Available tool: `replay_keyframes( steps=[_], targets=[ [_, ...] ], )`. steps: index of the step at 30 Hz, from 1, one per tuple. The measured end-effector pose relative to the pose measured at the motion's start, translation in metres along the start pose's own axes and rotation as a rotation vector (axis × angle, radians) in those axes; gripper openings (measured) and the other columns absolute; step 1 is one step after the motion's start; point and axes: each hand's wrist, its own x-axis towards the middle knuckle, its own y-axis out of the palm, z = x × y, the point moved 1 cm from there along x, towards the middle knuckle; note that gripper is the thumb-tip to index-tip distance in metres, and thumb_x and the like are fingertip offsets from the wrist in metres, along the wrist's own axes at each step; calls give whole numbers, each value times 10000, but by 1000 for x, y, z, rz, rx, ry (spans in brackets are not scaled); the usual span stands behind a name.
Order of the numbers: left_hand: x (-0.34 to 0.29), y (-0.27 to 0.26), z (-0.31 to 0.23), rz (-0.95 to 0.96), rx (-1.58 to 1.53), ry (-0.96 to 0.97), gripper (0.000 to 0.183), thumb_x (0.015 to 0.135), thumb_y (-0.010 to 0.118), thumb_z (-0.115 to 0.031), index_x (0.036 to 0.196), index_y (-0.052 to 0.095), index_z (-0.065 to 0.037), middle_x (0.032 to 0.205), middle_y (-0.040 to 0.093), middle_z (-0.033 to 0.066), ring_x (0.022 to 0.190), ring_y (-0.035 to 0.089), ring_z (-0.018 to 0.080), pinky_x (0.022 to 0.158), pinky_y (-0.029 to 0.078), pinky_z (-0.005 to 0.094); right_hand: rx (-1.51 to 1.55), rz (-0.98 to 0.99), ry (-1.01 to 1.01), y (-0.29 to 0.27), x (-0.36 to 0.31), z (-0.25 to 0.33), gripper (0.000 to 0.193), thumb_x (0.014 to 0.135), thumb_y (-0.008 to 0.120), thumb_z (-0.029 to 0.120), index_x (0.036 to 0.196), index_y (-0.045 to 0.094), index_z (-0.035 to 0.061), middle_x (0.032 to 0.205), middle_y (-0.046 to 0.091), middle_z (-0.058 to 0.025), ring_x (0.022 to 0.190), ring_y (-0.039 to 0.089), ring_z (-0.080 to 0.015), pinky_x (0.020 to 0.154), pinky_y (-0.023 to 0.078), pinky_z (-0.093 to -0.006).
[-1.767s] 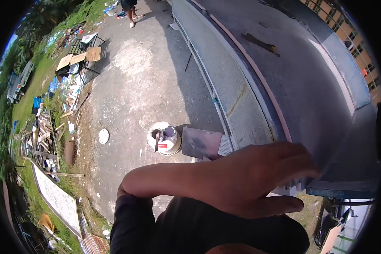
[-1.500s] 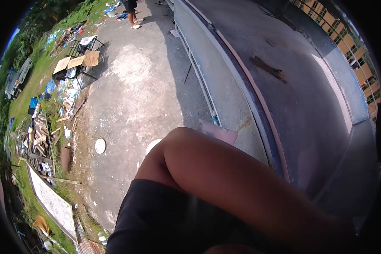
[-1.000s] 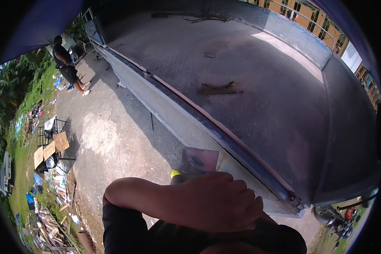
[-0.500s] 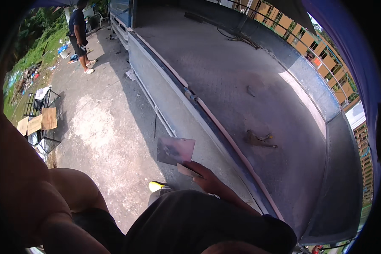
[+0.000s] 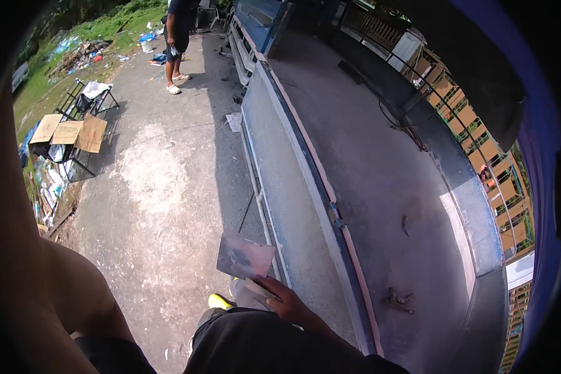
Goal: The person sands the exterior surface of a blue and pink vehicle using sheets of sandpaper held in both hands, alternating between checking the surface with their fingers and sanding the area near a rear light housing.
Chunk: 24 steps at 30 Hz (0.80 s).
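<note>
My right hand (image 5: 285,303) is closed around the edge of a thin, flat rectangular plate (image 5: 246,257), grey with a pinkish smear on its face. Against the palm lies a smaller tan flat piece (image 5: 260,290), partly covered by the fingers; I cannot tell its kind. Both are held low, over my dark-clothed leg and beside the pale side panel (image 5: 293,181) of a truck bed. My left arm (image 5: 50,274) rises along the left rim, and its hand is out of the picture.
Beyond the panel's pinkish top rail (image 5: 355,262) the bed floor (image 5: 355,156) holds a small rusty object (image 5: 400,300) and coiled cable (image 5: 411,134). Black metal frames with cardboard (image 5: 67,132) stand left. A person (image 5: 179,37) stands on the concrete farther off.
The view has swung, so the standing person, cardboard and truck bed sit farther right. My right hand, still gripping the plate, appears slightly lower and to the left.
</note>
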Motion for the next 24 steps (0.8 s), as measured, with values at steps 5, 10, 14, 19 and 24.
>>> replay_keyframes(
  steps=[5, 10, 14, 19, 24],
  targets=[
    [-36, 0, 68, 28, 62, -64, 663, 743, 781, -455, 1209, 547, -45, 1166, 576, 194, 1007, 578, 342, 803, 521, 440, 66, 40, -5, -6, 35, -19, 627, 859, 462, -16, 1477, 367, 25, 1478, 434, -163, 1419, 352, -254, 1174, 231, -377],
    [-33, 22, 130, 235, 99, -82, 703, 747, 774, -474, 1241, 522, -42, 1199, 552, 211, 1047, 554, 360, 828, 510, 459, 158, 10, 19, -13, 53, -16, 580, 912, 427, 59, 1485, 354, 1, 1535, 360, -176, 1456, 281, -272, 1203, 168, -384],
    [-42, 36, 153, 267, 130, -114, 734, 750, 768, -489, 1266, 502, -39, 1225, 533, 225, 1079, 534, 374, 848, 501, 474, 131, 28, -1, -41, 111, -14, 587, 898, 423, 22, 1481, 356, 0, 1525, 372, -176, 1445, 303, -276, 1191, 200, -381],
    [-40, 77, 159, 402, 202, -86, 774, 755, 760, -508, 1297, 477, -35, 1258, 509, 243, 1120, 510, 392, 873, 490, 493, 167, 58, -77, -64, 160, -40, 598, 880, 418, -24, 1475, 358, -2, 1512, 386, -178, 1430, 331, -282, 1177, 241, -377],
    [-5, 161, 199, 414, 125, 73, 813, 759, 753, -527, 1328, 452, -31, 1291, 485, 260, 1160, 487, 410, 897, 479, 511, 176, -146, -130, -108, 168, -46, 613, 863, 412, -70, 1470, 360, -4, 1499, 400, -179, 1416, 359, -287, 1163, 282, -374]
  ],
)
